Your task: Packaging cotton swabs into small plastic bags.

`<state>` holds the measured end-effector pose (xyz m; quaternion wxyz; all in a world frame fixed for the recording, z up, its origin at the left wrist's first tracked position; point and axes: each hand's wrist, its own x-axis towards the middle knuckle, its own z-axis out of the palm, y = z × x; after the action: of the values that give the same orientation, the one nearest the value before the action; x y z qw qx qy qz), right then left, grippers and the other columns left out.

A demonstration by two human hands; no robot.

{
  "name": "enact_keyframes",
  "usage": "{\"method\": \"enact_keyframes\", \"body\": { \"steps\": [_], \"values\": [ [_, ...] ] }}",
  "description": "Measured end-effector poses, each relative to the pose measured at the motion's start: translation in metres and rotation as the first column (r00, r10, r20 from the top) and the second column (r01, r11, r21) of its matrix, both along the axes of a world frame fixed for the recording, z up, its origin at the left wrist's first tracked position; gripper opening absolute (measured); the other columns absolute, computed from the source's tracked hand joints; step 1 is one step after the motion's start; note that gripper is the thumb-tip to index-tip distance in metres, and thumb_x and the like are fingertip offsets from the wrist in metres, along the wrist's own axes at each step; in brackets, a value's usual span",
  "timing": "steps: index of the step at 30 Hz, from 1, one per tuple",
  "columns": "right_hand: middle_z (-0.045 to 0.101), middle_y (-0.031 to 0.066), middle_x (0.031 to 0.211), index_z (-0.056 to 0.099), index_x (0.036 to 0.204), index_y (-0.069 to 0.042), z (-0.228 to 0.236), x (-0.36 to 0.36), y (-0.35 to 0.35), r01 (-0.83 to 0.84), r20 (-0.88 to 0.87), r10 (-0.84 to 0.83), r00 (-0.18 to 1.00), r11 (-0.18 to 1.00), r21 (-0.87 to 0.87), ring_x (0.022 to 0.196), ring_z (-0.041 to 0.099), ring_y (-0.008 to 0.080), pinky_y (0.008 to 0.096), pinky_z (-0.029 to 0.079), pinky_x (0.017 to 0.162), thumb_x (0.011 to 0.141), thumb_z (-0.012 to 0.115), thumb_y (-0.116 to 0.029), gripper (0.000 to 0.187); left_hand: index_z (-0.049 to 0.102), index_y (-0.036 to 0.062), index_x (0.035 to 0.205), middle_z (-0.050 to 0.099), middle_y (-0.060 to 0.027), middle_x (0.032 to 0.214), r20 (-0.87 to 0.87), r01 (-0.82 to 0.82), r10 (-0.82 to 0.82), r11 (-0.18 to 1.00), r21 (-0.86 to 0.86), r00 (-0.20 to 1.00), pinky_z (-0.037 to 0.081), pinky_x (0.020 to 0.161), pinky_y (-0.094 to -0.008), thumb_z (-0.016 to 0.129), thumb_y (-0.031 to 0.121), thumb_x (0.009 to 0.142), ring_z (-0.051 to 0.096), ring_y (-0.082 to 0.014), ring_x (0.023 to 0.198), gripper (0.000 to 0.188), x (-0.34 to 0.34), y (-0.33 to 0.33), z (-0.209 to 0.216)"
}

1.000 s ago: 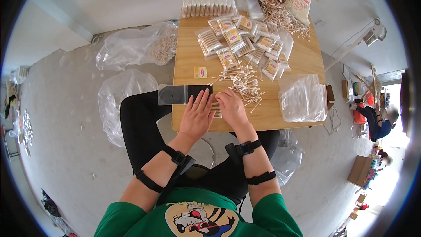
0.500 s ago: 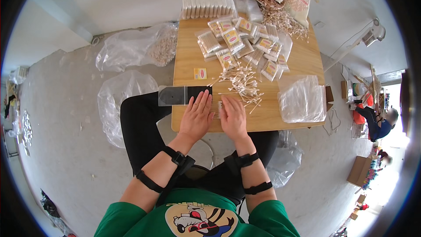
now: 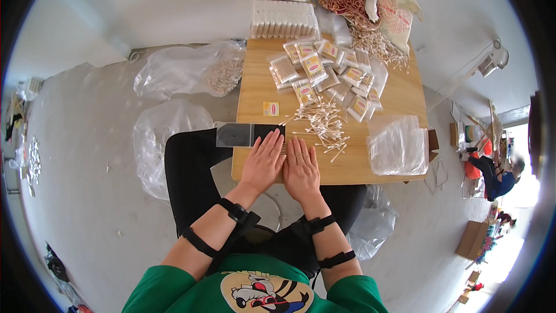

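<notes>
The wooden table (image 3: 255, 90) fills the upper middle of the frame. Left of it lie a big clear plastic bag (image 3: 174, 72) and, lower down, a second clear bag (image 3: 168, 124), both on the grey floor. On the upper half of the table is a heap of swab packets (image 3: 313, 68), tumbled over one another at various angles. A row of whitish packs (image 3: 284, 20) stands side by side at the table's upper left corner, and a pale sack (image 3: 395, 20) leans at its upper right. A stack of flat clear bags (image 3: 398, 146) covers the lower right of the tabletop. The pile of loose swabs (image 3: 324, 122) spreads just below the packets, near the middle. At the table's lower edge, the right hand (image 3: 302, 168) and the left hand (image 3: 263, 159) lie palms down, fingers straight and close together, neither one curled around anything. A small clear bag (image 3: 234, 135) juts past the left table edge, beside a black strip (image 3: 267, 132) that reaches the left fingertips. Above it lies a yellow card (image 3: 271, 109). Smallest is the sliver of swab sticks (image 3: 284, 149) showing between the hands; how many their palms cover cannot be told.
</notes>
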<state>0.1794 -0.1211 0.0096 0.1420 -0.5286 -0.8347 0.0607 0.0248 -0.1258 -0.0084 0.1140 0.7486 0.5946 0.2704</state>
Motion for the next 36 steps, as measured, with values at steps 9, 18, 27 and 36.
{"method": "enact_keyframes", "body": {
  "steps": [9, 18, 27, 36],
  "values": [
    [0.045, 0.0164, 0.152, 0.043, 0.146, 0.001, -0.001, -0.017, 0.013, -0.02, 0.01, 0.02, 1.0, 0.999, -0.028, 0.144, 0.038, 0.0307, 0.0496, 0.024, 0.12, 0.097, 0.052, -0.02, 0.055, 0.054, 0.0033, 0.097, 0.058, -0.0155, 0.098, 0.009, -0.374, 0.374, 0.927, -0.042, 0.927, 0.052, 0.078, -0.0446, 0.076, 0.012, 0.076, 0.06, -0.0363, 0.093, 0.032, -0.042, 0.019, 0.012],
    [0.045, 0.0157, 0.152, 0.043, 0.147, 0.001, 0.001, -0.026, 0.035, -0.115, 0.017, 0.115, 0.993, 0.993, 0.009, 0.143, 0.039, 0.03, 0.0481, 0.027, 0.119, 0.096, 0.053, -0.022, 0.056, 0.058, 0.0005, 0.081, 0.061, -0.0166, 0.087, -0.118, -0.332, 0.315, 0.923, -0.193, 0.942, 0.054, 0.074, -0.0459, 0.064, 0.012, 0.082, 0.063, -0.0365, 0.086, 0.013, -0.05, 0.03, 0.012],
    [0.046, 0.0124, 0.152, 0.046, 0.145, -0.001, 0.0, -0.04, 0.05, -0.187, 0.032, 0.187, 0.982, 0.982, -0.003, 0.145, 0.038, 0.0263, 0.047, 0.025, 0.12, 0.094, 0.056, -0.021, 0.056, 0.057, 0.0009, 0.076, 0.061, -0.016, 0.08, 0.15, -0.257, 0.285, 0.949, -0.181, 0.947, 0.051, 0.071, -0.048, 0.065, 0.009, 0.082, 0.062, -0.0374, 0.079, 0.012, -0.061, 0.026, 0.012],
    [0.045, 0.01, 0.153, 0.046, 0.146, -0.003, -0.001, -0.056, 0.048, -0.164, 0.044, 0.164, 0.986, 0.987, -0.004, 0.145, 0.038, 0.024, 0.0464, 0.025, 0.121, 0.094, 0.058, -0.022, 0.056, 0.055, 0.0026, 0.075, 0.06, -0.0148, 0.077, 0.111, -0.312, 0.327, 0.941, -0.136, 0.938, 0.052, 0.066, -0.0482, 0.067, 0.011, 0.082, 0.063, -0.0368, 0.075, 0.016, -0.056, 0.023, 0.01]
  ]
}}
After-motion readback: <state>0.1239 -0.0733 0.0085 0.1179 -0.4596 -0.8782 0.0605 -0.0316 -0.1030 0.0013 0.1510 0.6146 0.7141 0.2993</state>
